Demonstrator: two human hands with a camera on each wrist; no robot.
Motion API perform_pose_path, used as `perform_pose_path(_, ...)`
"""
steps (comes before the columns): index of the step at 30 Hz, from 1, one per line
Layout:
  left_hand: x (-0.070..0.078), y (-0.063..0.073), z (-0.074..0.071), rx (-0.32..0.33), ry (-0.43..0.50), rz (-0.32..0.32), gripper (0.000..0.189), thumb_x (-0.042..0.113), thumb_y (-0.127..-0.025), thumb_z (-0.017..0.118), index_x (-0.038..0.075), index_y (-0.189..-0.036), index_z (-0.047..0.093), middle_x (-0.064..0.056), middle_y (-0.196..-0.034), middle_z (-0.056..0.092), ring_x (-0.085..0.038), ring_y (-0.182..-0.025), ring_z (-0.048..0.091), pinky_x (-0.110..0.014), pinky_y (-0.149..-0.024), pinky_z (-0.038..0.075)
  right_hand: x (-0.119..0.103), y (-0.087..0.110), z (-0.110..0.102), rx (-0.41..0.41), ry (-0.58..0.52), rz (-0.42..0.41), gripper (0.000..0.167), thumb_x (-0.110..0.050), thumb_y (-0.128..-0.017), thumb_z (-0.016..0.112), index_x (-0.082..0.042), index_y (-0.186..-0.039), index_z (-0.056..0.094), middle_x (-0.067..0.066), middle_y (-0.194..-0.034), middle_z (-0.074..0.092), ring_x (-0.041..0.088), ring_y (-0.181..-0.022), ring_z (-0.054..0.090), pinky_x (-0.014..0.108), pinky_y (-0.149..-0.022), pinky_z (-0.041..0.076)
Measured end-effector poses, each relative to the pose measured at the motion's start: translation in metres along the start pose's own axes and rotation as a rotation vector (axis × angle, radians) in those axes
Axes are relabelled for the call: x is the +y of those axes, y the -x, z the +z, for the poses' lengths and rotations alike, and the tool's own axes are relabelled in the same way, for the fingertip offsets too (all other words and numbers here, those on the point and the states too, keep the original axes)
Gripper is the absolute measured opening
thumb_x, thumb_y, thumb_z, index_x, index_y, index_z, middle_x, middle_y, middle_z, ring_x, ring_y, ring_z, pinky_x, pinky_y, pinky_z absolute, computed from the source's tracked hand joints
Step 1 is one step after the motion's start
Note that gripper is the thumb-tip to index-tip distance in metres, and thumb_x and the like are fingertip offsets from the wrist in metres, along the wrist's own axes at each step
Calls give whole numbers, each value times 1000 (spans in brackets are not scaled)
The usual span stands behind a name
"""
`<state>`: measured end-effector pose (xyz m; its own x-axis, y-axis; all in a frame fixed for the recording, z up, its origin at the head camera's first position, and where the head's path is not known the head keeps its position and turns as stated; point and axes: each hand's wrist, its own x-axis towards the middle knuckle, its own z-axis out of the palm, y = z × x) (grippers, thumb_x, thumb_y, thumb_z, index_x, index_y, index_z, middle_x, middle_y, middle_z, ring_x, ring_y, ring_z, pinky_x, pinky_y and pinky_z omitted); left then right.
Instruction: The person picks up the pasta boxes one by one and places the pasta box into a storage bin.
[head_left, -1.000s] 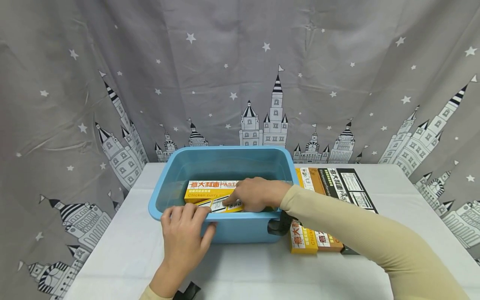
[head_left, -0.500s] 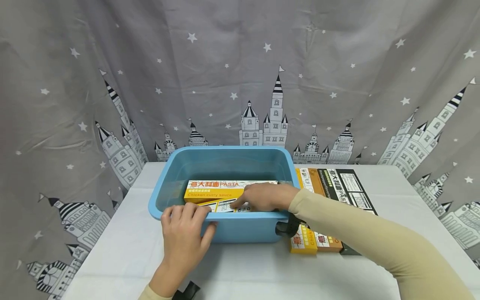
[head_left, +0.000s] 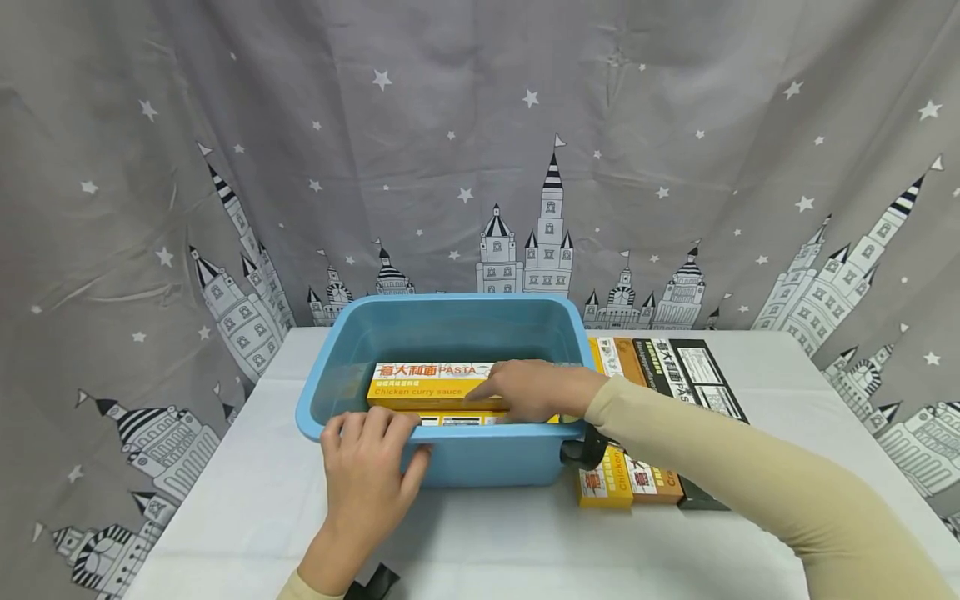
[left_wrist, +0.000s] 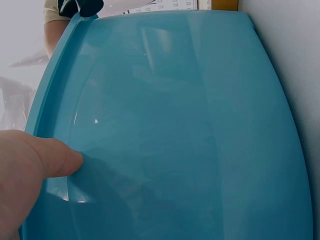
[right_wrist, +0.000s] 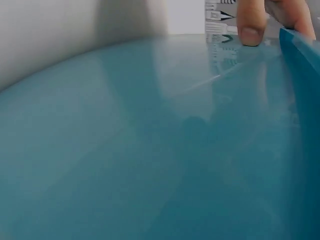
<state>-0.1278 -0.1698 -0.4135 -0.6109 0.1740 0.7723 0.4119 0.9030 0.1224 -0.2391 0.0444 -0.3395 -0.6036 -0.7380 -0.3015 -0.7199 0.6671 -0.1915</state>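
Observation:
A blue plastic bin (head_left: 480, 457) stands on the table, its near wall facing me. My left hand (head_left: 369, 475) grips the near rim, fingers over the edge and thumb (left_wrist: 57, 159) against the outer wall. Inside the bin, my right hand (head_left: 536, 390) reaches over two yellow pasta boxes, its index finger extended toward the left. That fingertip touches the face of the rear pasta box (head_left: 416, 385), marked chicken curry sauce. The front pasta box (head_left: 450, 419) lies lower, just behind the near rim, which partly hides it. Part of the right hand's lower side is hidden too.
Right of the bin lie more pasta boxes side by side: a yellow box (head_left: 603, 492), a brown box (head_left: 656, 483) and black boxes (head_left: 708, 379). My right forearm (head_left: 720, 450) passes over them. Behind the white table (head_left: 247, 492) hangs a grey curtain (head_left: 420, 167).
The front pasta box, tilted before, has sunk lower and now lies level along the near wall. My right hand has shifted a little to the right. The left hand stays on the rim.

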Motion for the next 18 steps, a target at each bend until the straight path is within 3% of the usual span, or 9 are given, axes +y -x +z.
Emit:
perform_pose_path(7, 0, 2, 0, 16, -7, -1, 24, 17, -73, 78, 8, -93, 67, -10, -86, 60, -34, -83, 49, -57, -89, 33, 11, 30, -15, 98, 11, -27, 51, -29, -97, 67, -18, -146, 57, 11, -135, 64, 28, -120, 63, 46, -102, 52)
perform_pose_path(11, 0, 1, 0, 16, 1, -5, 24, 17, -74, 78, 8, -94, 68, -10, -85, 60, -34, -83, 49, -57, -89, 33, 28, 57, -32, 208, 10, -28, 48, -26, -99, 64, -15, -145, 57, 16, -138, 63, 33, -125, 61, 49, -103, 52)
perform_pose_path(18, 1, 0, 0, 6, 3, -4, 23, 16, -74, 77, 8, -93, 68, -10, -85, 60, -33, -83, 49, -57, -89, 32, 83, 115, -32, 369, -31, 134, 49, -26, -100, 62, -11, -146, 56, 23, -142, 57, 43, -129, 56, 61, -105, 47)
